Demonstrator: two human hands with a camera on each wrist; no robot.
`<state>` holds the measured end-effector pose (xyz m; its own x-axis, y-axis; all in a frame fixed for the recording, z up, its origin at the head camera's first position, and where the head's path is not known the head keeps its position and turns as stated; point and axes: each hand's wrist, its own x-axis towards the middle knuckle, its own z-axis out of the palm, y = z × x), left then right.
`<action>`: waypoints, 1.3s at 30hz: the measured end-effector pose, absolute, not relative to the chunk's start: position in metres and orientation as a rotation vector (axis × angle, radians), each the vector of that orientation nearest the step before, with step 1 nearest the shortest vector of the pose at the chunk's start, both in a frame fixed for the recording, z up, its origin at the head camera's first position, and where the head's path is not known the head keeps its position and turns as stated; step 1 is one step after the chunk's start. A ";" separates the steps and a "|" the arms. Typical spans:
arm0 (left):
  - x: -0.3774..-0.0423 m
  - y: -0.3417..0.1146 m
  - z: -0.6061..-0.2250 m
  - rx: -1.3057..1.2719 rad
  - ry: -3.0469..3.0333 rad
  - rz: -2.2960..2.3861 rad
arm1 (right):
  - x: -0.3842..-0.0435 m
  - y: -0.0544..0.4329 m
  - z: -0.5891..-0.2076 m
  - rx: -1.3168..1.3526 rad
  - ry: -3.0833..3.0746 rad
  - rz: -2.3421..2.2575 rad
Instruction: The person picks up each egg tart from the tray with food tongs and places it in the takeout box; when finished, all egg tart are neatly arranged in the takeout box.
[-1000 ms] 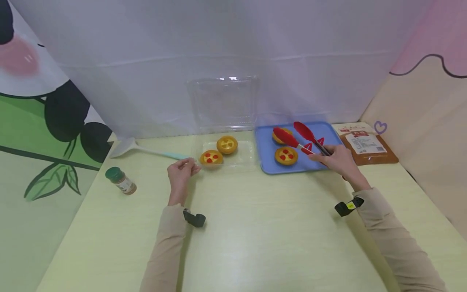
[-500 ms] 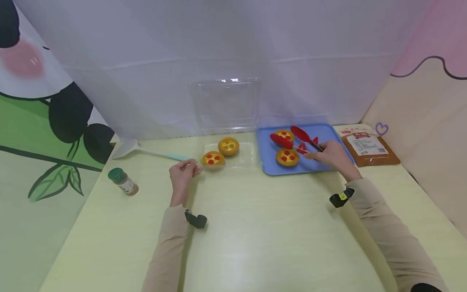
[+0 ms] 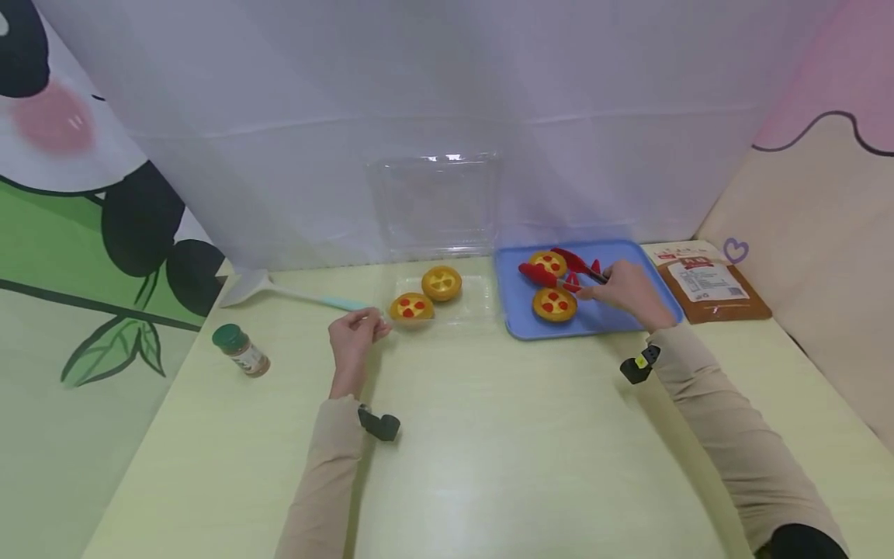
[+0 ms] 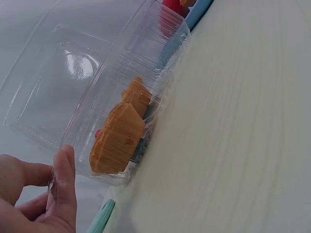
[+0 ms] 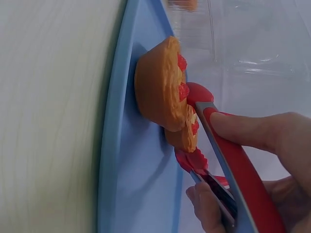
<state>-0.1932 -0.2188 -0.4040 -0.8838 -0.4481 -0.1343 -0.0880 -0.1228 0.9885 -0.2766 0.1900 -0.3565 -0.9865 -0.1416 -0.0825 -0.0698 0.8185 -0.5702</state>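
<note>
My right hand point(image 3: 627, 293) grips red-tipped metal tongs point(image 5: 243, 179) over the blue tray point(image 3: 517, 320). The tongs' two tips lie spread on either side of the far egg tart point(image 3: 548, 262), which has red pieces on top. Nearer the tray's front is a second red-topped tart point(image 3: 555, 305). With thumb and fingers, my left hand point(image 3: 355, 335) pinches the left front rim of a clear plastic box point(image 4: 82, 121), whose lid stands raised against the cloth. Two tarts lie inside it: a red-topped one point(image 3: 411, 307) close to my fingers and a plain yellow one point(image 3: 441, 283).
A turner point(image 3: 244, 289) with a mint handle lies behind my left hand. Left of it a green-capped spice jar point(image 3: 240, 351) lies tipped on the table. Beyond the tray, at right, is a brown packet point(image 3: 712, 283). Cloth walls border the table's back and sides.
My right hand has moved left and lower, taking the tongs from above the tray down around the far tart. My left hand keeps its pinch on the box rim.
</note>
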 end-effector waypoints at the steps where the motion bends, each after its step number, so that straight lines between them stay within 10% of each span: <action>1: -0.193 -0.219 -0.404 0.599 -1.893 -2.097 | -0.277 0.190 -0.356 -0.167 2.877 -0.896; 39: -0.194 -0.218 -0.405 0.562 -1.887 -2.083 | -0.246 0.194 -0.342 -0.214 2.707 -1.140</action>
<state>-0.1936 -0.2175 -0.4048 -0.8868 -0.4511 -0.1006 -0.0557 -0.1117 0.9922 -0.2462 0.1936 -0.3418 -0.9704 -0.2078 -0.1234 -0.0568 0.6926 -0.7191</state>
